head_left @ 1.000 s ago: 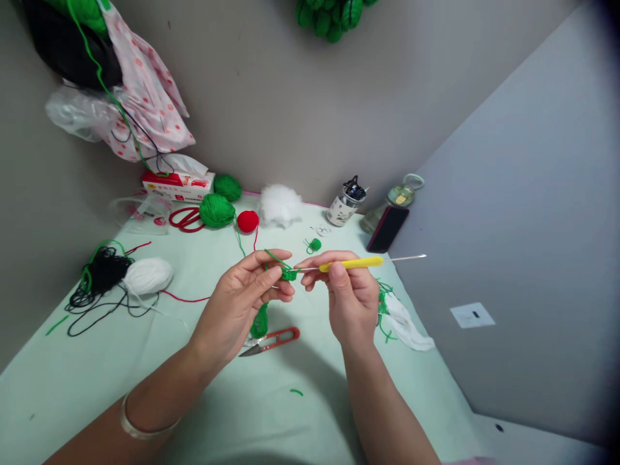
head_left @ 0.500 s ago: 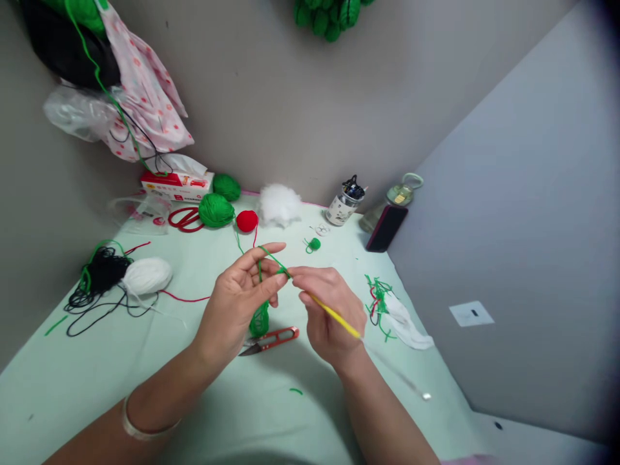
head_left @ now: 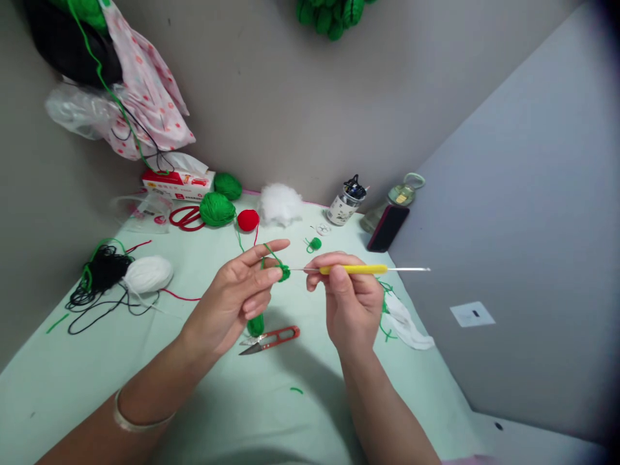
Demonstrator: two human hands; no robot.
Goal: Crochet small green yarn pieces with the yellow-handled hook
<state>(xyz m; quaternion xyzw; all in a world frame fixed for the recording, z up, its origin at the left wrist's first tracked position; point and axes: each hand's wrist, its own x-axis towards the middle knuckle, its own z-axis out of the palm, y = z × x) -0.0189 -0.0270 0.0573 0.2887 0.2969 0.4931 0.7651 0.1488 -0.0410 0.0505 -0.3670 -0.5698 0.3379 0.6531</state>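
Observation:
My left hand (head_left: 237,298) pinches a small green crochet piece (head_left: 283,272) between thumb and middle finger, with green yarn looped over the raised index finger. More of the green piece (head_left: 256,325) hangs below the palm. My right hand (head_left: 349,298) grips a yellow-handled crochet hook (head_left: 356,269) held level, its metal tip in the green piece and its steel tail pointing right. Both hands hover above the pale green table cover (head_left: 145,361).
Red thread snips (head_left: 271,340) lie just under my hands. Green yarn balls (head_left: 217,209), a red ball (head_left: 248,220), white stuffing (head_left: 279,204), red scissors (head_left: 185,218), a tissue box (head_left: 177,184), a jar (head_left: 345,204), a phone (head_left: 387,228), black and white yarn (head_left: 126,278), scraps (head_left: 402,320).
The hook swung from pointing down-right back up to level, its tip returning into the green piece. My left hand stayed about where it was, holding the piece.

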